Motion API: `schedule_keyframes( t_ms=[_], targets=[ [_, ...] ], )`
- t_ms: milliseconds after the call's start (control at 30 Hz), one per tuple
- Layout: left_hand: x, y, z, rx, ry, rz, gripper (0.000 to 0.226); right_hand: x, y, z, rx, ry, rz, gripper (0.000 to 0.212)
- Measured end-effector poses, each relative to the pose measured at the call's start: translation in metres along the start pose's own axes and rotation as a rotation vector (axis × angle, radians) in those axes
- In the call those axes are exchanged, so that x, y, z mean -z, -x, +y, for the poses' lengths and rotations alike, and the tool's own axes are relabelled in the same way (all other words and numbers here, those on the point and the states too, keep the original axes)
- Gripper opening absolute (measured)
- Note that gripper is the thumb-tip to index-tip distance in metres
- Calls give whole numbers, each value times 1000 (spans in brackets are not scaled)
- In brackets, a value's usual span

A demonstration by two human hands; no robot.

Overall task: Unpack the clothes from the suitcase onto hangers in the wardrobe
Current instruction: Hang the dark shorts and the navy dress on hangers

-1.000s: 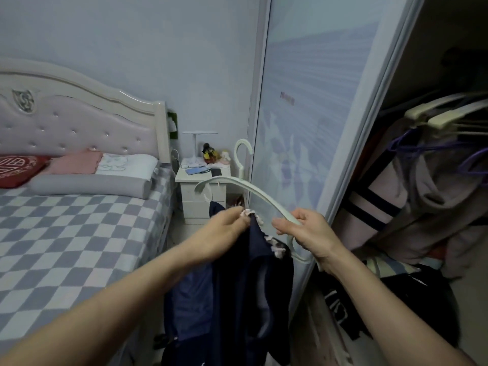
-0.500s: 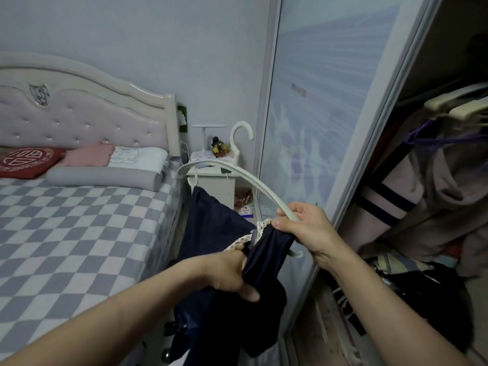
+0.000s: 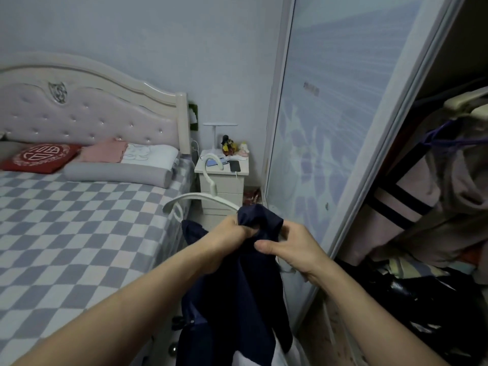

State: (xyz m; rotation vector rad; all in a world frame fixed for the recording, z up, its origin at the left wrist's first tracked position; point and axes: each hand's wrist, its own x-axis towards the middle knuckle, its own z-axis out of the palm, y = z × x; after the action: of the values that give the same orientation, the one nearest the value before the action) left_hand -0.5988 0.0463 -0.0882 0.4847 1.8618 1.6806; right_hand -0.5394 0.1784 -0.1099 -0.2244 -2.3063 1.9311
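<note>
two hands at work, both at the middle of the view, in front of the sliding wardrobe door (image 3: 343, 143). left hand (image 3: 232, 233) bunching one dark navy fabric garment (image 3: 253, 281), fingers curled tight into the cloth near its top edge. right hand (image 3: 290, 247) close beside, thumb pressed against the same cloth, other fingers curled behind it; whether they also grip the hanger, cannot tell. one white curved plastic hanger (image 3: 200, 199) held out past the hands, its right arm hidden under the garment, left arm bare and pointing toward the bed, hook (image 3: 211, 167) standing up in front of the nightstand. garment draped from the hands downward, between the bed's right edge and the wardrobe door, lower end out of view.

one bed with a blue-and-white checked cover (image 3: 66, 233) on the left, under a white tufted headboard (image 3: 87, 114). three cushions counted at the head of the bed: one red embroidered cushion (image 3: 39, 157), one pink pillow (image 3: 105, 151), one grey bolster with a white cover on top (image 3: 118, 173). one small white nightstand (image 3: 224, 186) between bed and door, carrying one white lamp (image 3: 219, 133), one black phone (image 3: 235, 166) and a few small figures, too small to count.

open wardrobe (image 3: 449, 180) at the right, with several garments hanging there, one pinkish with dark stripes (image 3: 401, 207), and dark bundles (image 3: 422, 299) heaped below.
</note>
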Motion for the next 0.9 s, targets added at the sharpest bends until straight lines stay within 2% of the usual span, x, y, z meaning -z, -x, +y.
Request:
schedule_keyframes(
  t_ms=[67, 133, 200, 267, 433, 533, 600, 633, 700, 767, 833, 900],
  targets=[
    [-3, 6, -5, -8, 45, -120, 16, 2, 0, 2, 13, -5, 36, 26],
    [-6, 11, -15, 28, -137, -305, 24, 5, -1, 4, -3, 6, 88, 22],
    [-10, 14, -25, 165, -319, -412, 28, 6, 0, 3, -40, 13, 113, 20],
    [-11, 14, -30, 256, -289, -424, 24, 7, 2, 3, -58, -12, 130, 20],
    [-3, 12, -29, 269, 193, -290, 16, 18, 10, -9, -44, -131, 115, 16],
    [-1, 7, -24, 215, 285, -153, 14, 22, 13, -13, -47, -117, 29, 41],
    [-2, 8, -19, 213, 365, -172, 11, 19, 12, -7, -54, -86, 16, 31],
    [-3, 11, -17, 211, 394, -234, 10, 17, 11, -4, -51, -53, 29, 26],
    [-5, 19, -17, 203, 340, -387, 18, 15, 7, 2, -41, 25, 66, 24],
    [-6, 24, -22, 235, 151, -482, 28, 15, 5, 2, -57, 52, 86, 23],
    [-5, 26, -30, 293, -50, -540, 29, 16, 5, 0, -72, 81, 75, 24],
    [-6, 27, -34, 343, -136, -531, 30, 16, 5, -3, -68, 100, 52, 26]
  ],
)
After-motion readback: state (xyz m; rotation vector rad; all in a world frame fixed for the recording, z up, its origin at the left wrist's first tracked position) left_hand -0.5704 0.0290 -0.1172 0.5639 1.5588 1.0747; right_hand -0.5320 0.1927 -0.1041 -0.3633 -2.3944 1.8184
